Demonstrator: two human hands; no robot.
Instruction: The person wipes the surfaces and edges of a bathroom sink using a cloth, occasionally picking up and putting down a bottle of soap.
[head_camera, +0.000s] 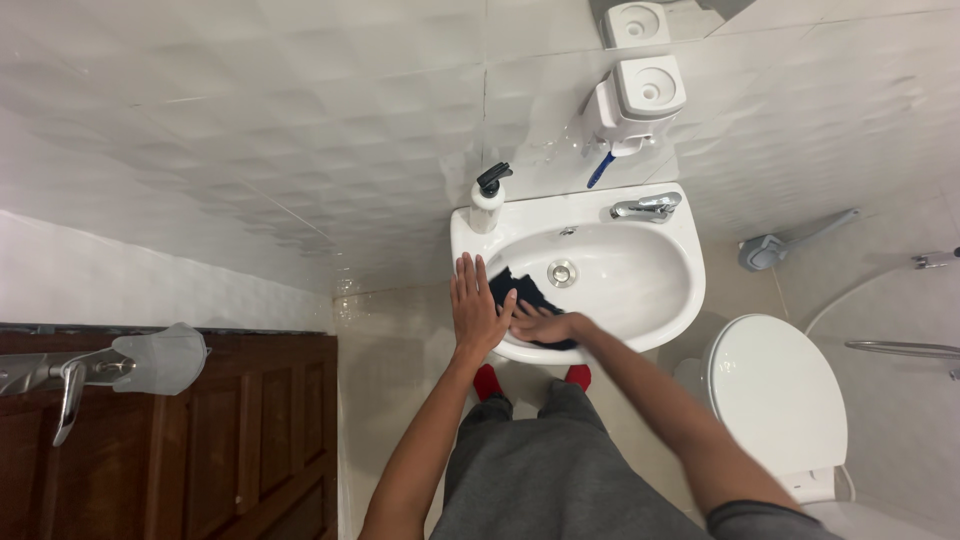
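Fig.: head view, looking down at a white wall-hung sink (680, 300) in a tiled bathroom. My left hand (476, 305) lies flat, fingers spread, on the sink's near-left rim, just beside a dark cloth (520, 287). My right hand (540, 324) reaches across from the right & rests palm-down on the cloth at the near wall of the basin; fingers look pressed together, but I can't tell whether they pinch the fabric. The cloth sits inside the basin, left of the drain (562, 272), its long axis running approx. from the far left toward the near rim. It lies under the right hand & to the right of the left hand; the right hand is the nearer one, touching it. Soap pump bottle (488, 199) stands on the back-left corner, tap (648, 207) at back right. Hidden: the cloth's near edge under the right hand; its type & full outline hard to make out.
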